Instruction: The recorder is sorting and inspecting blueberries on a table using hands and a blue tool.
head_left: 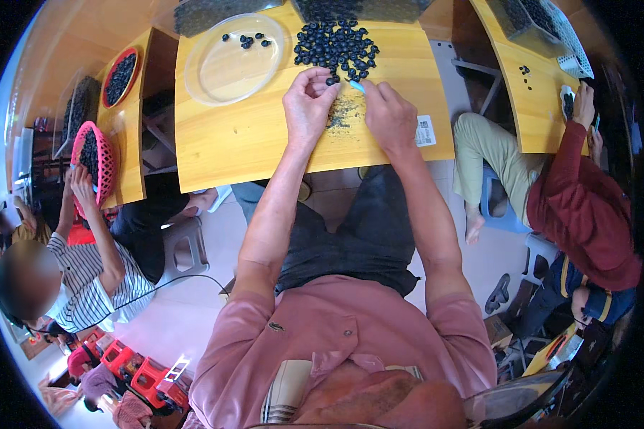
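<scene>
Over the yellow wooden table [229,150], just on the near side of a heap of black pieces [330,51], the left hand [309,107] pinches one round black piece [332,81] between thumb and fingers. To its right, the right hand [391,116] is closed around a light-blue tool [357,86], its end toward that piece; whether the two touch is hard to tell at this size. Dark crumbs [342,113] lie between the hands. Farther left, a clear round dish [225,79] holds a few similar pieces.
</scene>
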The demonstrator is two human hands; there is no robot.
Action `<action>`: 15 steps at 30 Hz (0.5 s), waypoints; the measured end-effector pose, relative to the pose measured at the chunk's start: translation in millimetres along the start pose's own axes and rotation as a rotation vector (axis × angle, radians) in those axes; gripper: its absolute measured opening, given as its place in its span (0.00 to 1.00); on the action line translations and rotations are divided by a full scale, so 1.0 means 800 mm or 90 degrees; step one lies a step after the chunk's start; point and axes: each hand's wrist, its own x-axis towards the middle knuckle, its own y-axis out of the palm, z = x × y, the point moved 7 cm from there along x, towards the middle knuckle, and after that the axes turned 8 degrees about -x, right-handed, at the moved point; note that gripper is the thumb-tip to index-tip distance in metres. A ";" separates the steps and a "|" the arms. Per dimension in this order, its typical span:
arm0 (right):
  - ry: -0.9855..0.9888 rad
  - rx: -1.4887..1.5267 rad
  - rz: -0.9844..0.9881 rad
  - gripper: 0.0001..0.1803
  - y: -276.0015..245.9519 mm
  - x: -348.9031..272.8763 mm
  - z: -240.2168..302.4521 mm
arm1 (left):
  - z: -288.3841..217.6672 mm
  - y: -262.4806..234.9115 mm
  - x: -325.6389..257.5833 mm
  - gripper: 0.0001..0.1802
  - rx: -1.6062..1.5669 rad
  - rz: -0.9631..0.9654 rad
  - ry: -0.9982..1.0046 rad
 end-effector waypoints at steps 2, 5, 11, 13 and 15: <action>-0.007 0.006 -0.008 0.16 -0.005 0.003 0.004 | 0.014 -0.008 0.000 0.14 0.002 0.005 -0.019; -0.011 0.000 -0.021 0.13 -0.008 0.004 0.006 | 0.017 -0.011 0.001 0.13 0.025 0.013 0.022; -0.032 0.048 -0.030 0.11 -0.014 0.005 0.010 | 0.016 -0.010 -0.002 0.11 0.047 0.014 0.036; -0.040 0.048 -0.030 0.11 -0.015 0.005 0.011 | 0.017 -0.011 -0.001 0.11 0.060 0.019 0.050; -0.047 0.045 -0.029 0.11 -0.016 0.005 0.012 | 0.012 -0.009 -0.001 0.13 0.104 0.028 0.103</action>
